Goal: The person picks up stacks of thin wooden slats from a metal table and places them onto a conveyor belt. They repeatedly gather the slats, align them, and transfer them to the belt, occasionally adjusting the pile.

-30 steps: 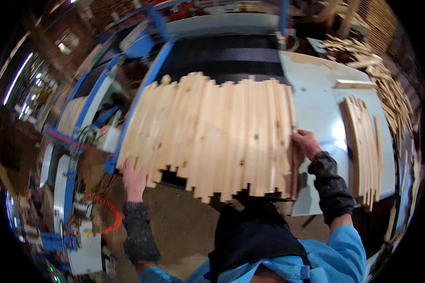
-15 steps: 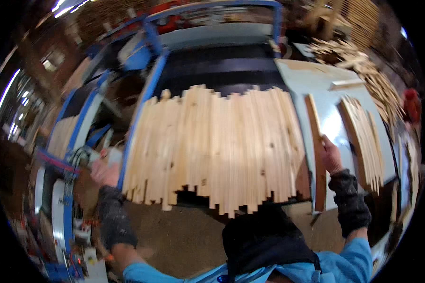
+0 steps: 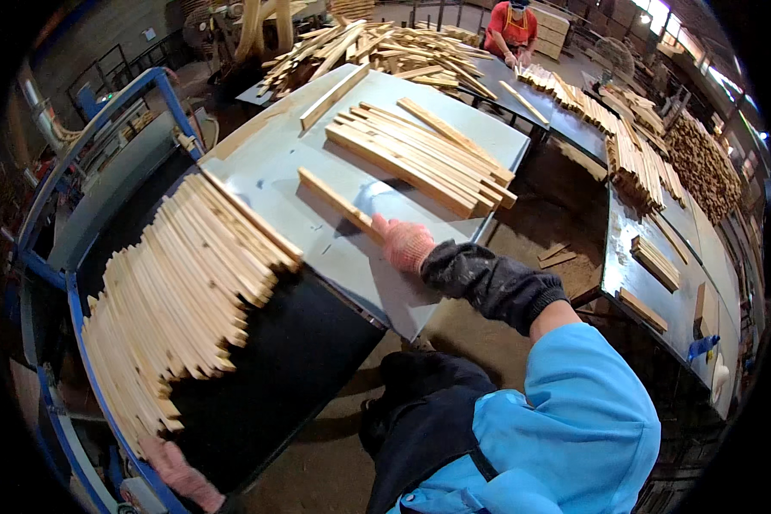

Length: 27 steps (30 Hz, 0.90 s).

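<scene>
My right hand [image 3: 405, 245], in a pinkish glove, is closed on the near end of a wooden strip [image 3: 336, 200] lying on a pale grey tabletop [image 3: 270, 163]. To the left, a wide row of pale wooden strips [image 3: 176, 283] lies side by side on a black bed [image 3: 270, 368], their ends uneven. My left hand [image 3: 180, 474], also gloved, is at the lower left beside the blue rail and the row's near end. Its fingers are stretched out and hold nothing. A bundle of strips [image 3: 415, 163] rests on the tabletop beyond my right hand.
A single strip [image 3: 334, 96] lies at the tabletop's far side, before a heap of loose strips [image 3: 377, 51]. A blue metal frame [image 3: 47, 201] borders the bed on the left. Another person [image 3: 512, 34] in red works at a far table with stacked strips [image 3: 574, 98].
The view has swung to the right, so the row of strips now appears at the left. My right hand stays on the single strip; my left hand stays by the blue rail.
</scene>
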Motion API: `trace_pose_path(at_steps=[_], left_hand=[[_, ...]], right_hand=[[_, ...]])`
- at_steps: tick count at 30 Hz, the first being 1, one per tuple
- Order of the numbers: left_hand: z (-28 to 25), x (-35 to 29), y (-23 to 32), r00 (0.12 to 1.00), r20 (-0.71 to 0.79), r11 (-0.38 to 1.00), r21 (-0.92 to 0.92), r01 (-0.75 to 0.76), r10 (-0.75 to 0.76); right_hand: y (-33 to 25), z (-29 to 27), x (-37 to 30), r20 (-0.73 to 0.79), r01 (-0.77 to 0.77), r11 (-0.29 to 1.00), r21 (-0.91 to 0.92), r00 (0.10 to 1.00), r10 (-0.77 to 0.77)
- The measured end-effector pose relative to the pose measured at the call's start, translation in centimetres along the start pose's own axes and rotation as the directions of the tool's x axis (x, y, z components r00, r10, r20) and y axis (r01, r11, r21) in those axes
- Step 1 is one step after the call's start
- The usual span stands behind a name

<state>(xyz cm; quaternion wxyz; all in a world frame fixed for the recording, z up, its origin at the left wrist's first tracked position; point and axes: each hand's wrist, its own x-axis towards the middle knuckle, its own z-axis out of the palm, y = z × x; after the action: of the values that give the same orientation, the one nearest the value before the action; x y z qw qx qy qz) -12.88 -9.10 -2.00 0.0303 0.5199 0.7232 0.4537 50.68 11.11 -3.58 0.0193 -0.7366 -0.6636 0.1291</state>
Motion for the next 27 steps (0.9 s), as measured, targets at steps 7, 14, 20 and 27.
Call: trace_pose_path(at_steps=[7, 14, 20, 27], left_hand=[[18.7, -7.8, 22.9, 0.878, 0.476, 0.797, -0.513, 0.317, -0.043], [43.6, -11.4, 31.9, 0.744, 0.666, 0.782, -0.493, 0.380, 0.059], [55.8, -11.4, 42.7, 0.776, 0.630, 0.993, -0.080, 0.084, -0.015], [60.1, -15.3, 46.3, 0.912, 0.381, 0.976, 0.089, -0.197, 0.149]], right_hand=[[4.3, -0.5, 0.7, -0.023, 0.118, 0.992, 0.041, 0.993, -0.117], [9.2, -4.8, 4.0, -0.280, 0.436, 0.885, 0.163, 0.881, -0.382], [24.5, -5.4, -1.3, -0.547, 0.543, 0.638, 0.546, 0.808, -0.219], [37.3, -4.5, -2.6, -0.477, 0.310, 0.722, 0.619, 0.878, 0.032]])
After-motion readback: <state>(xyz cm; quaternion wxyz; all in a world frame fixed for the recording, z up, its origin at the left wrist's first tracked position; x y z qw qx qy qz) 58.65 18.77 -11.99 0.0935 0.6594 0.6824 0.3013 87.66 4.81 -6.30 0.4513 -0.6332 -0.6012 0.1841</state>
